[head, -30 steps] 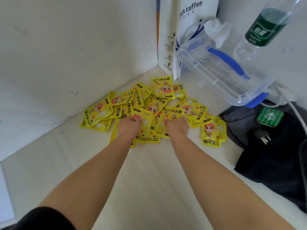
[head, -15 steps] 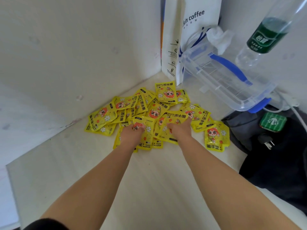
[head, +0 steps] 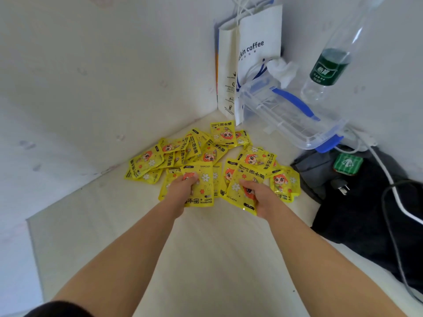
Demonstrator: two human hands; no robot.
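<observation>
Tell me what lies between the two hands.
Head view: yellow hand warmer packets of the pile lie between the left hand and right hand, which each grip one.

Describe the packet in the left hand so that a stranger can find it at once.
Start at the white paper bag at the back; a pile of yellow packets lies before it. At the pile's near edge the left hand grips one packet. Unlike its neighbours, it shows "HAND WARMER" upright along its near edge.

Cut off by top edge: cap of clear plastic bottle with green label (head: pixel 329 67). Cut by frame at right edge of pale surface (head: pixel 206 259): black cloth bag (head: pixel 366 202). Partly hidden beneath gripped yellow foil hand-warmer sachets (head: pixel 202 179): fingers of left hand (head: pixel 180 189), right hand (head: pixel 262 199). Too small to read: side print on white paper coffee bag (head: pixel 258 33).
</observation>
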